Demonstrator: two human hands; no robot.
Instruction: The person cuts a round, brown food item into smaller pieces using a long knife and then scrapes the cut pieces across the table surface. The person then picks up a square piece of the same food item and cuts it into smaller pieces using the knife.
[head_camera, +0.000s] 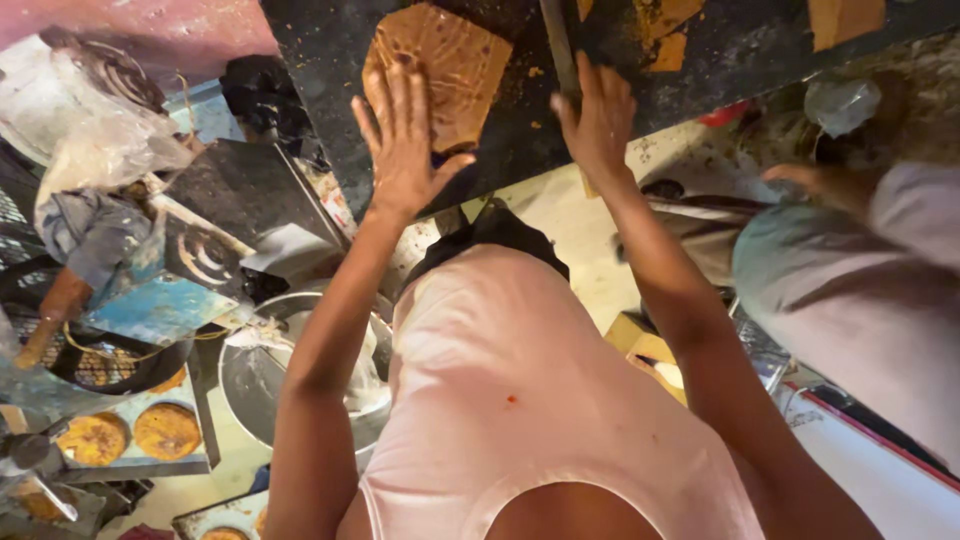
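While the left hand (405, 140) lies flat and open on the square brown slab (445, 70) near the dark stone counter's (320, 60) front edge, the right hand (600, 120) (fingers spread, gripping nothing) rests just beside it.

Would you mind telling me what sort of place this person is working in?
Probably a small, cramped food workshop or kitchen: the left hand presses a flat brown slab on a crumb-strewn dark counter, with round brown cakes on trays and a metal basin below.

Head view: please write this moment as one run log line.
left hand: flat on brown slab | right hand: on dark counter | metal bowl: below
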